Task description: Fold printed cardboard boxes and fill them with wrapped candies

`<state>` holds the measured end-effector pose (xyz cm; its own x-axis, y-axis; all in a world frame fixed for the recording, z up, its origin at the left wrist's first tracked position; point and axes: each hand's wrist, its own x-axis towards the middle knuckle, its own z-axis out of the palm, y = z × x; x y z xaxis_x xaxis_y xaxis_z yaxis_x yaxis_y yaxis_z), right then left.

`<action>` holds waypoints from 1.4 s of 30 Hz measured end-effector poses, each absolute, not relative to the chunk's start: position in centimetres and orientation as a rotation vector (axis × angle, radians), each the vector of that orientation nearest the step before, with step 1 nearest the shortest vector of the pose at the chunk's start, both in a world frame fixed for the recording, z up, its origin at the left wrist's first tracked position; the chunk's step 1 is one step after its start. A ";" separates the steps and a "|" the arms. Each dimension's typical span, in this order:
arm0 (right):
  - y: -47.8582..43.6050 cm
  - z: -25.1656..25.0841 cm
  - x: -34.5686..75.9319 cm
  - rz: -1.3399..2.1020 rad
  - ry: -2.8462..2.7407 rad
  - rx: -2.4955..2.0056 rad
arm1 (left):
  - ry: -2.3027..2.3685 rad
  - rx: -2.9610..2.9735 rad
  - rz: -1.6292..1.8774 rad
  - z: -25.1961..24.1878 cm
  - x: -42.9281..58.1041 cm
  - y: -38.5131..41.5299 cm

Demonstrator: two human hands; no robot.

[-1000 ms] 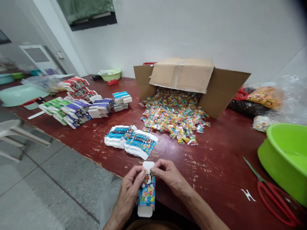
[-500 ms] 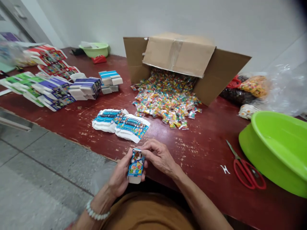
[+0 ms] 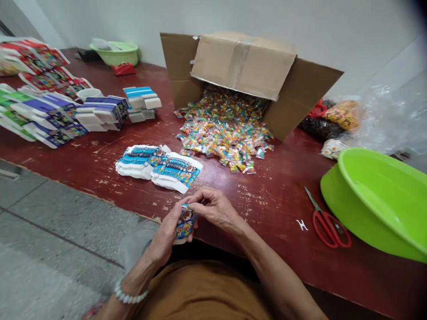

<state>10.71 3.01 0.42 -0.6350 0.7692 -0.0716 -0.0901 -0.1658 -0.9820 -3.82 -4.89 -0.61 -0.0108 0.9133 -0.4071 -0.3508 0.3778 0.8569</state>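
My left hand (image 3: 167, 233) grips a small printed paperboard carton (image 3: 185, 224), blue with cartoon artwork, low over the table's front edge. My right hand (image 3: 215, 209) reaches across, with its thumb and fingers pinching the carton's top end. That top end is mostly hidden by my fingers. Just beyond my hands lie two piles of flat printed blue cartons (image 3: 158, 169) on the dark red wooden table (image 3: 256, 209). A beaded bracelet (image 3: 128, 295) circles my left wrist.
An open cardboard box (image 3: 243, 60) lies on its side, spilling a heap of small wrapped sweets (image 3: 223, 133). Stacks of folded cartons (image 3: 66, 106) stand at left. Red scissors (image 3: 328, 229) and a green plastic basin (image 3: 376, 200) sit at right. Bagged goods (image 3: 333, 118) lie behind.
The carton has gone from long and open-flapped to shorter, with its top flap tucked under my fingers. My hands have drawn nearer my body, and the view has tilted down and shifted.
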 end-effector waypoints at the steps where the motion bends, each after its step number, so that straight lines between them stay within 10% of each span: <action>1: 2.8 0.4 10.8 1.845 -1.555 -0.753 | 1.173 0.603 1.116 -0.7 -3.7 -4.8; 7: 4.0 -0.2 12.4 1.521 -1.902 -0.695 | 1.078 0.472 1.103 -0.7 -2.5 -5.5; 12: 10.6 -1.4 18.4 0.644 -1.743 -1.662 | 0.958 0.233 0.981 -1.8 -2.5 -8.5; 18: 14.6 -4.0 22.8 0.502 -1.546 -1.986 | 1.222 0.552 0.808 -3.5 -8.4 -10.8; 30: 9.3 -2.3 21.6 0.680 -1.447 -1.574 | 1.226 0.708 0.701 -2.0 -9.2 -8.7; 42: 2.0 2.7 14.4 0.734 -2.659 -0.387 | 1.190 1.194 0.648 1.1 -4.5 -5.3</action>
<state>14.42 2.03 2.71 -0.9000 0.3485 0.2618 0.1648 0.8281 -0.5358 -4.47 -5.27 1.12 0.3057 0.8862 -0.3481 0.1882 0.3021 0.9345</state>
